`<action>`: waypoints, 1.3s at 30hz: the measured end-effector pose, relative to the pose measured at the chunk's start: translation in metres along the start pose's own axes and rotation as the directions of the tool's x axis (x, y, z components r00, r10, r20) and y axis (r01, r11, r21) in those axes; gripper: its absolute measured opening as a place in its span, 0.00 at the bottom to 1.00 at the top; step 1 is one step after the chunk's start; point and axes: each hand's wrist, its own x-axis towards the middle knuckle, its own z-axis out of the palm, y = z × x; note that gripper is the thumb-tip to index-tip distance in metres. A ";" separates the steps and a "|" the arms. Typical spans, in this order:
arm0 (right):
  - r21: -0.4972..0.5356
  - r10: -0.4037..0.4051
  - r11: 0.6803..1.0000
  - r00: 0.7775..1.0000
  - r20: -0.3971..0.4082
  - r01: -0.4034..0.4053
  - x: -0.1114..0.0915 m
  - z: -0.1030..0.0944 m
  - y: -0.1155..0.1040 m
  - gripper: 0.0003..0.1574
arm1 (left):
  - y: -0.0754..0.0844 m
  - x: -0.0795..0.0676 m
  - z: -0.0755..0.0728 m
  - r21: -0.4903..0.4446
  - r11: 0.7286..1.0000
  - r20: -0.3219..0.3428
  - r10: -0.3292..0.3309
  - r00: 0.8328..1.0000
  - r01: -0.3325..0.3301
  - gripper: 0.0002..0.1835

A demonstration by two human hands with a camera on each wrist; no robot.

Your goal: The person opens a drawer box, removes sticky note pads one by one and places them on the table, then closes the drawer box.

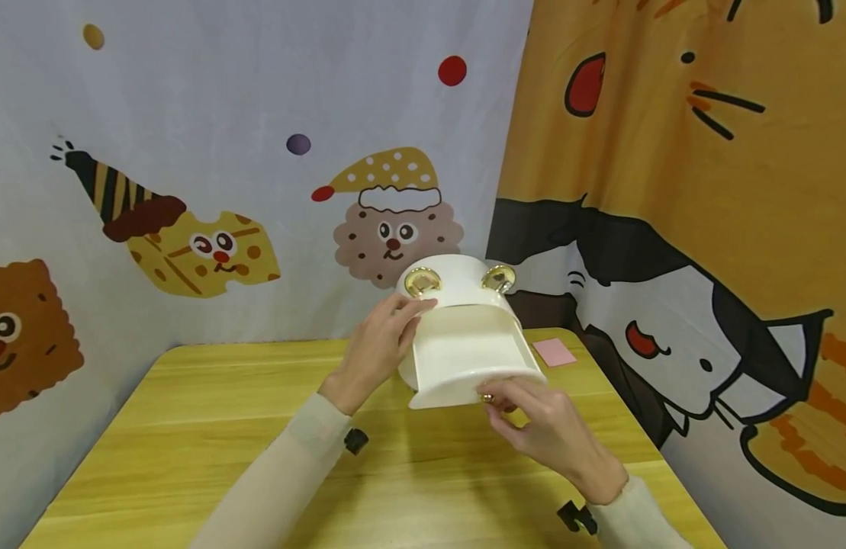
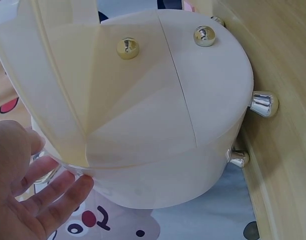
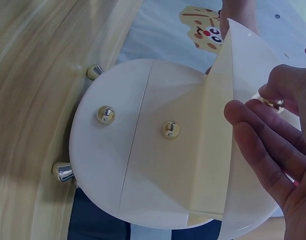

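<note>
A white round-fronted storage box with gold ear shapes on top stands on short gold feet. Its white top drawer is pulled out towards me, and the inside shows bare cream surfaces. My right hand pinches the gold knob on the drawer front between thumb and fingertips. My left hand rests its extended fingers against the box's upper left edge, beside the left ear. Below the drawer, two more gold knobs show on the box front.
The box stands towards the back of a yellow wood-grain table. A pink paper square lies to its right, near the back edge. Cartoon-printed cloth hangs behind and to the right.
</note>
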 end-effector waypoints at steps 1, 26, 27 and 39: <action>-0.001 0.000 1.000 1.000 -0.002 0.000 0.001 0.000 0.000 0.27 | 0.000 0.000 0.000 -0.001 1.000 -0.001 0.002 1.000 -0.002 0.22; -0.053 0.022 0.998 0.997 -0.070 -0.026 0.014 -0.002 0.001 0.25 | -0.001 0.001 0.002 -0.006 1.000 0.013 -0.012 1.000 0.012 0.22; -0.057 0.022 0.998 0.997 -0.072 -0.027 0.014 -0.002 0.001 0.25 | -0.001 0.000 0.001 -0.008 1.000 0.013 -0.014 1.000 0.014 0.22; -0.079 0.031 0.996 0.996 -0.078 -0.037 0.021 -0.001 0.006 0.25 | 0.000 -0.002 0.000 -0.032 0.999 -0.028 -0.001 1.000 0.001 0.22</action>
